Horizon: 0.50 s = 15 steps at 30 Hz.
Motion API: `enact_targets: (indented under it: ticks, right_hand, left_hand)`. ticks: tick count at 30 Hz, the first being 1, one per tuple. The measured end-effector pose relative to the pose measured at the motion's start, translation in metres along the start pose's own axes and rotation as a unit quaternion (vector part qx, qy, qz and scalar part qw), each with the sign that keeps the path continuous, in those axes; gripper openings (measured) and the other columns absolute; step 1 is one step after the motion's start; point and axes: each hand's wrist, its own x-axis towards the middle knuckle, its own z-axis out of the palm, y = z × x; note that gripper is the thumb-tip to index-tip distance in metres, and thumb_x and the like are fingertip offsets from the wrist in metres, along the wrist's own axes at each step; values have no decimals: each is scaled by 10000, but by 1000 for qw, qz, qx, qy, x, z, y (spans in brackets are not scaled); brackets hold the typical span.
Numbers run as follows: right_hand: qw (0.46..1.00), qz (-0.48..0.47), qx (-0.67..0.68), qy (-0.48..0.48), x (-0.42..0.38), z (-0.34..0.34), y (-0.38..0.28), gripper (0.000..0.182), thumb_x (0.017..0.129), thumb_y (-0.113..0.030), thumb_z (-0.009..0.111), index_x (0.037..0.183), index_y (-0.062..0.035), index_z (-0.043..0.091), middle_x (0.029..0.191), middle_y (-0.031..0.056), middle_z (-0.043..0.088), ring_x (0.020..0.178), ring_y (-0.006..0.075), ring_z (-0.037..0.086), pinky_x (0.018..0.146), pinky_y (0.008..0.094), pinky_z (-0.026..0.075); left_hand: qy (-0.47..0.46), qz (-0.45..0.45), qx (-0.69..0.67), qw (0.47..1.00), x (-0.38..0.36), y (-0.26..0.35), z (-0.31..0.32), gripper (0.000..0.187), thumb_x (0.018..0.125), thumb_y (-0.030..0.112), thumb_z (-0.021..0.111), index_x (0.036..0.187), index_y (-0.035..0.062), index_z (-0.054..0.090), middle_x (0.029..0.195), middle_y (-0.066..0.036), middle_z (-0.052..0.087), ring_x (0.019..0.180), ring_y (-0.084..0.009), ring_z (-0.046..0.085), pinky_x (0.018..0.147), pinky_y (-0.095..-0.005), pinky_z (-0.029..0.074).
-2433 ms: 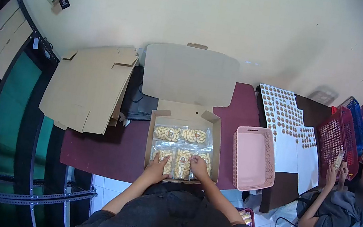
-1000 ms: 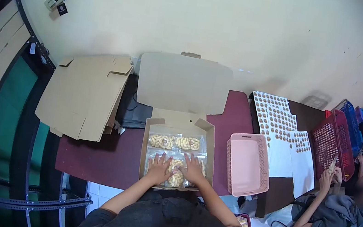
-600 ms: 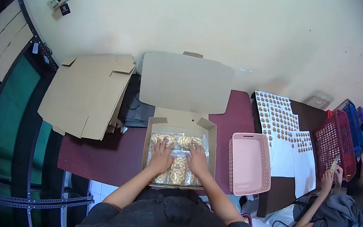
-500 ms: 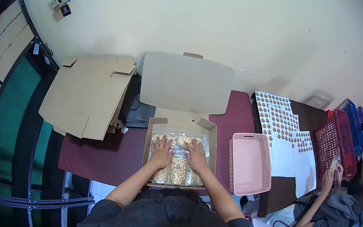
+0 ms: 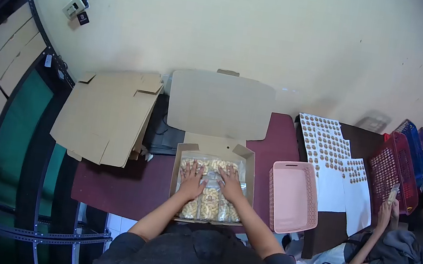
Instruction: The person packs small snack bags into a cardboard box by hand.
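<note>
An open cardboard box [image 5: 175,181] stands on the table in front of me, its large lid [image 5: 220,104] raised toward the wall. Clear plastic packets of pale, curled snacks [image 5: 210,203] fill it side by side; the nearer middle one bears a small round label. My left hand [image 5: 192,183] lies flat on the packets in the left half, fingers spread. On the right half, my right hand [image 5: 231,187] rests the same way, palm down with fingers apart. Neither hand grips anything. Parts of the packets are hidden under both hands.
Flattened cardboard boxes [image 5: 102,119] are stacked at left, beside a dark flat item [image 5: 162,138]. To the right are a pink basket [image 5: 294,197], sticker sheets [image 5: 331,149] and a red basket [image 5: 394,168]. A co-worker [image 5: 394,255] sits at far right, holding a small packet [image 5: 393,194].
The whole view has shifted slightly, so things appear a little lower and to the right. Both hands stay flat on the packets, with little visible change in their position there.
</note>
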Motion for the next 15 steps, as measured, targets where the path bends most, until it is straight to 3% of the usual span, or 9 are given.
enact_targets:
  ticks: [2, 3, 5, 6, 8, 10, 12, 14, 15]
  right_hand:
    - [988, -27, 64, 137, -2, 4, 5, 386, 835, -183, 535, 1209, -95, 490, 1303, 258, 343, 1179, 434, 347, 989, 433, 316]
    - [988, -25, 64, 135, -4, 2, 5, 386, 835, -183, 535, 1209, -95, 490, 1303, 258, 343, 1179, 434, 347, 989, 433, 316]
    - [981, 17, 107, 163, -11, -7, 4, 237, 808, -100, 529, 1026, -26, 582, 1148, 247, 467, 1059, 395, 452, 921, 424, 371]
    - [981, 18, 107, 161, -14, -7, 8, 237, 808, -100, 529, 1026, -26, 582, 1148, 247, 467, 1059, 395, 452, 921, 424, 371]
    - [990, 32, 104, 95, -21, -6, 22, 210, 784, -76, 529, 972, -7, 593, 1027, 232, 519, 968, 373, 499, 873, 418, 397]
    - [993, 38, 80, 82, -33, -8, 27, 253, 773, -72, 527, 1010, 1, 578, 1014, 233, 528, 961, 375, 506, 869, 413, 403]
    - [986, 73, 94, 115, -45, -7, 27, 293, 769, -86, 538, 1045, 9, 562, 1022, 237, 524, 974, 382, 497, 876, 415, 397]
    - [991, 84, 67, 81, -61, 2, 26, 401, 757, -128, 567, 1131, 6, 511, 1069, 252, 502, 1023, 393, 468, 904, 436, 374]
    - [995, 70, 49, 54, -70, 7, 22, 463, 755, -171, 587, 1172, -1, 480, 1111, 262, 481, 1055, 408, 444, 923, 440, 359]
  left_hand:
    - [29, 31, 6, 999, -13, 9, -14, 607, 863, 400, 424, 1383, 133, 257, 1460, -165, 51, 1316, -446, 22, 1024, -599, 28]
    - [26, 30, 5, 999, -21, 14, -21, 607, 863, 400, 424, 1383, 133, 257, 1460, -165, 51, 1316, -446, 22, 1024, -599, 28]
    - [35, -6, -19, 999, -36, 18, -31, 611, 850, 301, 469, 1384, 114, 235, 1423, -231, 97, 1285, -487, 84, 1027, -579, 102]
    - [33, -8, -20, 999, -40, 9, -22, 611, 850, 301, 469, 1384, 114, 235, 1423, -231, 97, 1285, -487, 84, 1027, -579, 102]
    - [85, -36, -197, 976, -55, -16, 6, 619, 851, 229, 474, 1384, 83, 195, 1376, -307, 117, 1259, -504, 131, 1032, -528, 157]
    - [74, -48, -203, 975, -70, -21, 8, 637, 849, 180, 477, 1383, 58, 151, 1346, -357, 112, 1243, -512, 159, 1033, -485, 187]
    - [70, -55, -278, 957, -83, -23, 8, 644, 874, 218, 458, 1392, 57, 111, 1348, -362, 95, 1249, -511, 152, 1034, -483, 179]
    - [35, -87, -280, 955, -95, -12, -1, 706, 873, 301, 481, 1405, 85, 70, 1356, -366, 63, 1262, -507, 129, 1038, -482, 172]
    - [-31, -103, -250, 962, -99, -8, -3, 751, 858, 353, 502, 1408, 96, 59, 1361, -366, 47, 1265, -510, 116, 1039, -483, 173]
